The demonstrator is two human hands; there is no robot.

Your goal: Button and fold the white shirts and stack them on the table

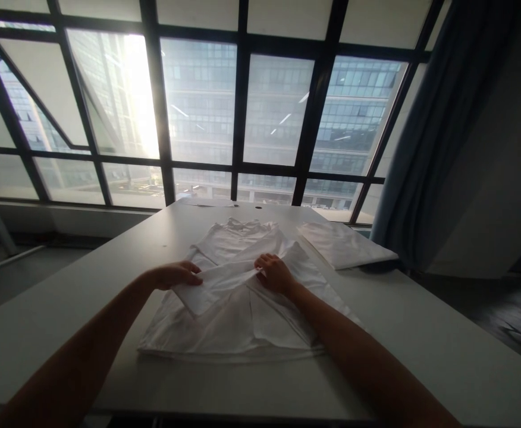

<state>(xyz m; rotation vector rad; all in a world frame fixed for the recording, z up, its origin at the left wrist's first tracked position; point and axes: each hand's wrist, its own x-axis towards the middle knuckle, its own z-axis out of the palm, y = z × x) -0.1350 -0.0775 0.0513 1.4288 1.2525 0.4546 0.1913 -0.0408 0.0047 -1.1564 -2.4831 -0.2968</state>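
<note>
A white shirt lies spread on the white table, its collar towards the window and its hem towards me. One sleeve is laid across the front of the body, and its cuff end points to the lower left. My left hand pinches the edge of that sleeve near the cuff, thumb on top. On the sleeve's upper part, near the middle of the shirt, my right hand has its fingers curled on the cloth. The fabric under the right palm is hidden.
A folded white garment lies on the table to the right, reaching its right edge. Flat white sheets rest at the far end. Beyond stand large windows, with a dark blue curtain at right.
</note>
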